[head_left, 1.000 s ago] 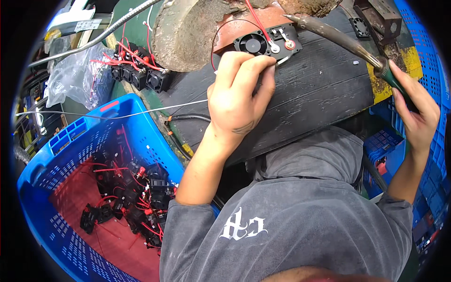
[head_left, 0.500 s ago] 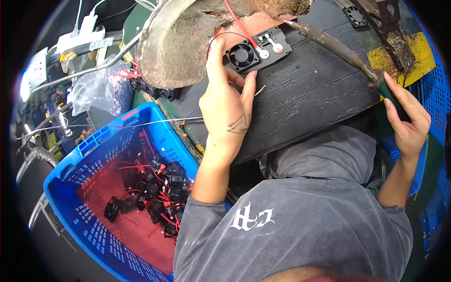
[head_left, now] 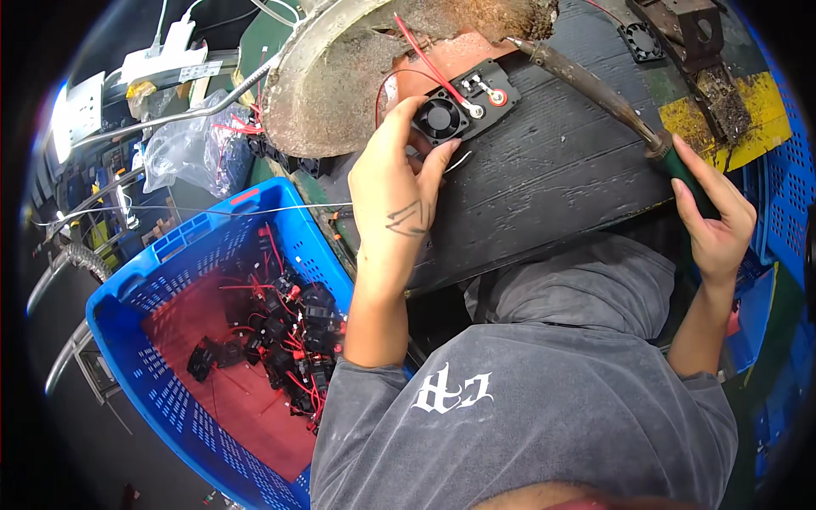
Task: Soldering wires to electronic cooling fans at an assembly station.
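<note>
My left hand point(head_left: 393, 194) pinches the fan end of a black panel point(head_left: 486, 95) between thumb and fingers. A small black fan point(head_left: 439, 119) sits in that end of the panel. Two round terminals lie beside it, with a red wire point(head_left: 432, 66) running to the nearer one. A thin solder wire point(head_left: 285, 210) comes in from the left and passes behind this hand; a short end sticks out past the thumb. My right hand point(head_left: 718, 211) is closed on the green handle of a soldering iron point(head_left: 595, 83). Its tip points left, at the edge of the worn metal cover, apart from the terminals.
A worn, crusted metal cover point(head_left: 319, 89) overhangs the dark worktable point(head_left: 544, 183). The blue crate point(head_left: 191, 242) at left holds many black parts with red wires. Another small fan point(head_left: 641, 41) lies at the back right, near a rusty bracket point(head_left: 718, 93). A plastic bag point(head_left: 191, 157) lies at left.
My left fingers have come down and closed on the fan end, and the panel is slightly tilted. My right hand has shifted a little left with the soldering iron.
</note>
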Motion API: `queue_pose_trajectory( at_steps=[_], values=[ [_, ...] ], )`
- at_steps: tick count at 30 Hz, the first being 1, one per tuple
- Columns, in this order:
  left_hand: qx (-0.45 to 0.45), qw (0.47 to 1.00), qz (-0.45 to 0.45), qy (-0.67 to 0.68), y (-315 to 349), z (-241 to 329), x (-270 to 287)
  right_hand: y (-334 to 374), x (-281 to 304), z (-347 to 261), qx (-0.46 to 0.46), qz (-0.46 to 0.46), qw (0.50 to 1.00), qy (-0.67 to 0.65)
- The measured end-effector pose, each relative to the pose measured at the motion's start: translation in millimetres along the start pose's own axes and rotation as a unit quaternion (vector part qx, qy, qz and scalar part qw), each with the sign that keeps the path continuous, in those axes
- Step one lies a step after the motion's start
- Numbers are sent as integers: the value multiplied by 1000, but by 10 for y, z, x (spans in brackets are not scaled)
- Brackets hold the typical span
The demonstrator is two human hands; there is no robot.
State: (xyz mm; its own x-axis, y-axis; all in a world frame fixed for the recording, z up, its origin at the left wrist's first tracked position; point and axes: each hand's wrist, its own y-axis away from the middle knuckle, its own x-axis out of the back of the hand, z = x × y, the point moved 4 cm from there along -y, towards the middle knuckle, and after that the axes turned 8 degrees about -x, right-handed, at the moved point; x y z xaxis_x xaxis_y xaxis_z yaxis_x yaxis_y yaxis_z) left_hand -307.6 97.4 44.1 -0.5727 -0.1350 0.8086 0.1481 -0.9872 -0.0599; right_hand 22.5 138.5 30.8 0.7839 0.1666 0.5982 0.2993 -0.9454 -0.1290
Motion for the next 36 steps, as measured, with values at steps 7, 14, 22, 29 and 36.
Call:
queue_pose_trajectory(
  at_steps=[7,14,22,29,36],
  values=[
    [-60,996,62,-25,147,77,-8,-5,-38,56,3,-1,1000,-10],
    [-61,997,43,-33,159,151,74,-14,-35,82,3,-2,1000,-17],
    [-50,997,1,55,316,214,386,-55,-17,77,-23,-4,1000,-13],
    [-17,990,-140,27,803,161,1267,-93,-66,96,-30,-21,998,-42],
    [226,962,103,115,1172,-250,1729,-86,-70,132,-19,-27,998,-54]
  ],
)
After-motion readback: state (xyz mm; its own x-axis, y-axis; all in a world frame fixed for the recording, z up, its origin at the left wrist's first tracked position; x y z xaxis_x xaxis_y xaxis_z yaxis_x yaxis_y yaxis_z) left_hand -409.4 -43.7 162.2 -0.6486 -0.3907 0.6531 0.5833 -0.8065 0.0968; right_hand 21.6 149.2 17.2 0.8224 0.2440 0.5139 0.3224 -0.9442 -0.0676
